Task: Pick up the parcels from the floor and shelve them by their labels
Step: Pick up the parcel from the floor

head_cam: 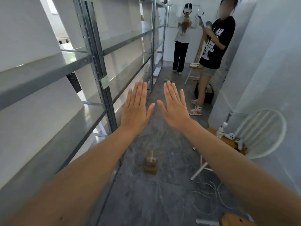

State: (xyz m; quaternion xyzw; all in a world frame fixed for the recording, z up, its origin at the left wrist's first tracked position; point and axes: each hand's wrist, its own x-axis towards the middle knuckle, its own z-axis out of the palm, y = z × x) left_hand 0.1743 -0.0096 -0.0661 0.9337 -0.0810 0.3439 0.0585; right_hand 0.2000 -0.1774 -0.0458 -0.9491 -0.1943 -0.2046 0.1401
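Parcels (pixel 150 162) sit stacked on the floor (pixel 162 201) just right of the metal shelving rack (pixel 99 66). Left hand (pixel 136 110) and right hand (pixel 175 106) hover flat beside that rack, thumbs nearly touching, each grip empty with fingers held straight.

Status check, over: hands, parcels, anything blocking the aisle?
Left hand and right hand open, empty. Parcels stacked on the floor beside the shelving, untouched. Person in black shirt stands farther ahead; loose cables at right.
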